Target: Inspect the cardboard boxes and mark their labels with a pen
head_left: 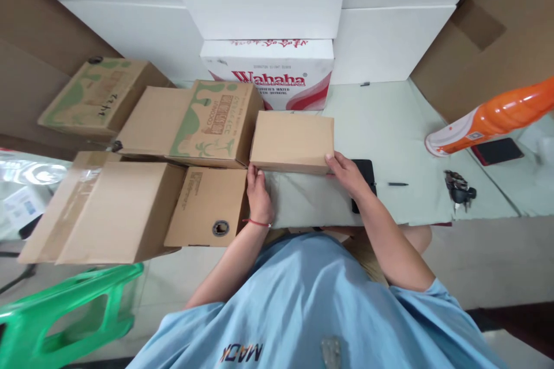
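Observation:
A small plain cardboard box (pixel 294 137) lies in front of me between my two hands. My right hand (pixel 345 174) grips its near right corner, the thumb on top and the fingers partly hidden by the box. At the near left corner is my left hand (pixel 259 199), wearing a red string bracelet, with its thumb and fingers closed on that corner. Beside this hand stands a cardboard box with a round hole (pixel 206 207). A coconut-print box (pixel 212 124) is just left of the plain one.
Behind stands a white Wahaha water carton (pixel 268 69). More boxes are at the left: a taped carton (pixel 116 207) and a green-print carton (pixel 101 95). To the right are a black phone-like object (pixel 366 176), a pen (pixel 397 184), keys (pixel 459 191) and an orange bottle (pixel 493 118).

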A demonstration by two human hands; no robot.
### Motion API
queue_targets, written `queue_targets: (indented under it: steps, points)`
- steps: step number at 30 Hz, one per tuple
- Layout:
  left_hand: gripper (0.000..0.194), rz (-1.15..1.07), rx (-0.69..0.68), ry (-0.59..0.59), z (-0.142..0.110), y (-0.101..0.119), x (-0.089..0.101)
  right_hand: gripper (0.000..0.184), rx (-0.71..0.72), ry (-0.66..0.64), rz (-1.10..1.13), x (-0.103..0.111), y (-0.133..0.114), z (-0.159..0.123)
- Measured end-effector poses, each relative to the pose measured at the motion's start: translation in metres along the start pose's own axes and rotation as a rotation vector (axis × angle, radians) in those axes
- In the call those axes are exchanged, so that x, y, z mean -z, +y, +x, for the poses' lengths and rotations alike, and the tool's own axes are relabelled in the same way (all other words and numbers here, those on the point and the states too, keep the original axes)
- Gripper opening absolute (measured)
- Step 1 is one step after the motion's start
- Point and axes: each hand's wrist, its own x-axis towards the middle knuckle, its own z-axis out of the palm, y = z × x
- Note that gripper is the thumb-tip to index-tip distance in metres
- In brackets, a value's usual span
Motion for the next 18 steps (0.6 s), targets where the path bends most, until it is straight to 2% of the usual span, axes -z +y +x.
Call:
queue_targets:
  steps: [4,8,13,18]
  points:
    - [0.042,-0.041,-0.004,-0.011,-0.005,0.014,0.007,0.076,-0.025,0.041,0.020,0.012,0.001,-0.018]
    - [0.035,-0.074,-0.052,-0.043,-0.032,0.055,0.018,0.073,-0.098,0.085,0.117,0.029,0.002,-0.037]
    - [0.029,-0.171,-0.252,-0.192,-0.063,0.110,0.020,0.063,-0.217,0.093,0.401,0.040,0.011,-0.063]
    - [0.025,-0.088,-0.385,-0.267,-0.079,0.128,0.014,0.046,-0.180,0.055,0.634,0.035,0.035,-0.106]
